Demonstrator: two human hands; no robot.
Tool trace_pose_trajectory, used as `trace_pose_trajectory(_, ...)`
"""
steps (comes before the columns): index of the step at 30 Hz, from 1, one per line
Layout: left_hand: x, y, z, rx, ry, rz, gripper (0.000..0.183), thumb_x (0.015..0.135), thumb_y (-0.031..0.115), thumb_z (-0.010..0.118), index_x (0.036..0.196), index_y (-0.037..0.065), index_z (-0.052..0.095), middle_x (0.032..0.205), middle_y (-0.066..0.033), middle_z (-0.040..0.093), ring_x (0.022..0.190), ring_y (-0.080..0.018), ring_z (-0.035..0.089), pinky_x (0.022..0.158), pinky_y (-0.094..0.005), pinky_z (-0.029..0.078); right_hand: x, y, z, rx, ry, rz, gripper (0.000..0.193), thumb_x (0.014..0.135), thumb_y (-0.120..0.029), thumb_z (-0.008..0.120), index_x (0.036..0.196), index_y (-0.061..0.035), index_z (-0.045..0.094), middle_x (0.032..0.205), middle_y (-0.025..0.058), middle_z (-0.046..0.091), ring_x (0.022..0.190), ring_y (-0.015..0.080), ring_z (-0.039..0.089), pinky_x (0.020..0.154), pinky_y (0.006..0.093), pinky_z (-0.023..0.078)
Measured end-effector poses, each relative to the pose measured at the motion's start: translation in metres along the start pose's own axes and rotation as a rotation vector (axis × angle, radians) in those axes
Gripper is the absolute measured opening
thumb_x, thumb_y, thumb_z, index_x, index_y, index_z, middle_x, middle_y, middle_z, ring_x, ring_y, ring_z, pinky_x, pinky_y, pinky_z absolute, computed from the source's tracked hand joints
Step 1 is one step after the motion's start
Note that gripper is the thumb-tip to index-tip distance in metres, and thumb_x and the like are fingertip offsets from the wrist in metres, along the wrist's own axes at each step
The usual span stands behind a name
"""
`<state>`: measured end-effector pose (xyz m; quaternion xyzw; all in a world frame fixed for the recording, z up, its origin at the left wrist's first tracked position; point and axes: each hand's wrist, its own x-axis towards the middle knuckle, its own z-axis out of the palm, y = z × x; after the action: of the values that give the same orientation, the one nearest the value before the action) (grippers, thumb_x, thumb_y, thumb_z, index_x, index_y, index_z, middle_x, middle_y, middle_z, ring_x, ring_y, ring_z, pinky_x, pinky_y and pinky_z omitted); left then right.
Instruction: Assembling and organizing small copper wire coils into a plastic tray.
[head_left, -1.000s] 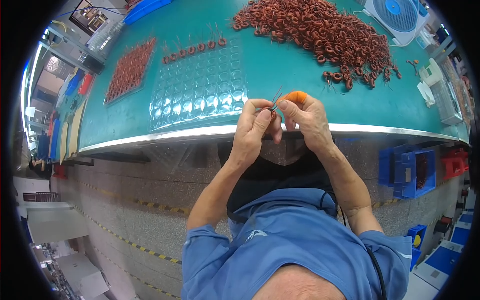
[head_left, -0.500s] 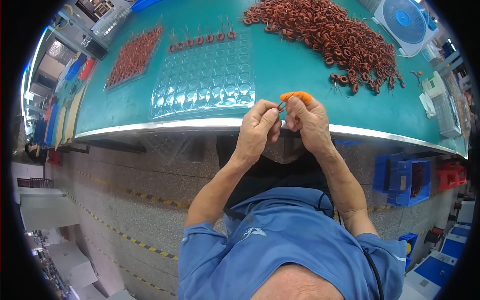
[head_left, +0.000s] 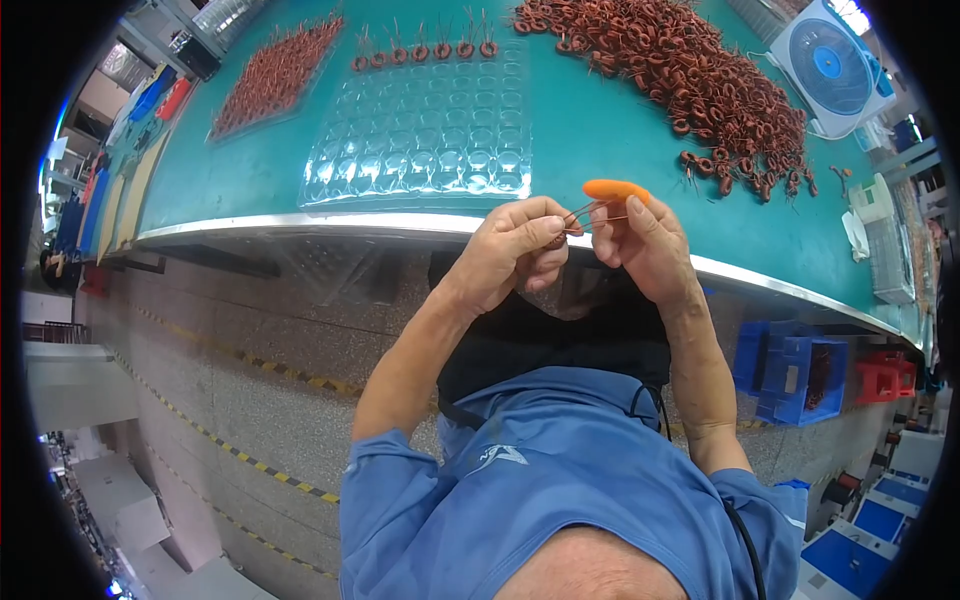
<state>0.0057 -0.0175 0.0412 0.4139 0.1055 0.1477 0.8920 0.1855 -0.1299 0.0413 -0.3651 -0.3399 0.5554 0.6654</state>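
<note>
Just over the table's front edge, my left hand (head_left: 512, 247) pinches a small copper-wound ring coil (head_left: 559, 240), mostly covered by the fingers. Thin wire leads (head_left: 585, 211) run from it toward my right hand (head_left: 652, 248). The right thumb and fingers are closed on the lead ends, and an orange finger cover (head_left: 614, 190) sits on the index finger. Beyond my left hand lies a clear plastic tray (head_left: 415, 135) with round pockets. Several coils (head_left: 442, 50) fill its far row, their leads pointing up.
A second tray packed with coils (head_left: 275, 82) lies farther left. A large heap of loose coils (head_left: 690, 85) covers the back right of the green table (head_left: 590, 130). A blue-and-white fan (head_left: 830, 65) stands beyond it. Blue bins (head_left: 800, 375) are below at right.
My hands have drawn slightly apart, so the leads between them show more. The right index finger has straightened. The whole view has shifted a little.
</note>
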Motion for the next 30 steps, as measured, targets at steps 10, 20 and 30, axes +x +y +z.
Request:
trace_pose_trajectory(10,-0.002,0.001,0.006,-0.076,-0.045,-0.051,0.022,0.098,0.022,0.054,0.099,0.000,0.056,0.070,0.0005,0.044,0.058,-0.0064,0.042,0.045,-0.0199,0.035,0.001,0.004,0.005,-0.344,-0.043,-0.159,0.024,0.096,-0.018,0.059,0.108,0.0016,0.066,0.088,0.0066,0.066,0.076,0.0124,0.062,0.069,0.0243,0.050)
trace_pose_trajectory(20,-0.001,-0.013,0.019,0.001,0.146,0.121,0.019,0.100,0.017,0.051,0.105,-0.001,0.056,0.067,0.0002,0.043,0.055,-0.0075,0.041,0.046,-0.0209,0.037,-0.004,0.027,0.013,-0.483,0.226,-0.344,0.025,0.098,-0.021,0.057,0.104,0.0010,0.066,0.085,0.0034,0.066,0.076,0.0089,0.061,0.069,0.0216,0.048)
trace_pose_trajectory(30,-0.005,-0.018,0.025,0.592,0.201,0.336,0.015,0.099,0.012,0.051,0.106,-0.001,0.052,0.067,-0.0013,0.053,0.057,-0.0060,0.048,0.051,-0.0216,0.039,0.000,0.017,0.010,-0.329,0.155,-0.115,0.027,0.098,-0.023,0.059,0.106,0.0010,0.068,0.080,0.0026,0.065,0.073,0.0083,0.059,0.068,0.0221,0.047)
